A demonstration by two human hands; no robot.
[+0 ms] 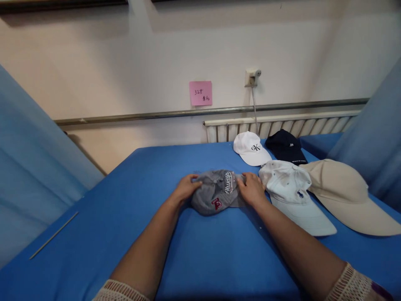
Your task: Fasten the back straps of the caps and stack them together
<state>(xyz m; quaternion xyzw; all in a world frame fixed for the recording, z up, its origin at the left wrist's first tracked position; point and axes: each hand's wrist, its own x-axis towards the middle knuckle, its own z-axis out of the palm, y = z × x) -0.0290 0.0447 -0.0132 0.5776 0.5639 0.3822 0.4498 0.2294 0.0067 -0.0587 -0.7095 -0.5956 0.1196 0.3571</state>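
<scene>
A grey baseball cap (pixel 209 190) with white lettering and a red patch lies on the blue-covered table (pixel 131 234), its brim pointing right. At the back left of its crown, my left hand (pixel 187 187) grips the edge between thumb and fingers. My right hand (pixel 251 188) is closed on the brim, thumb on top and fingers over the far side. Close to the right of that hand sits a pale cap (pixel 285 184) with a small dark horse emblem.
A white cap (pixel 249 146), a black cap (pixel 283 144) and a beige wide-brimmed cap (pixel 341 188) lie at the right. A thin stick (pixel 54 235) rests at the left. Behind stand a radiator (pixel 232 130) and a metal rail (pixel 150 115); blue curtains (pixel 34 167) hang at both sides.
</scene>
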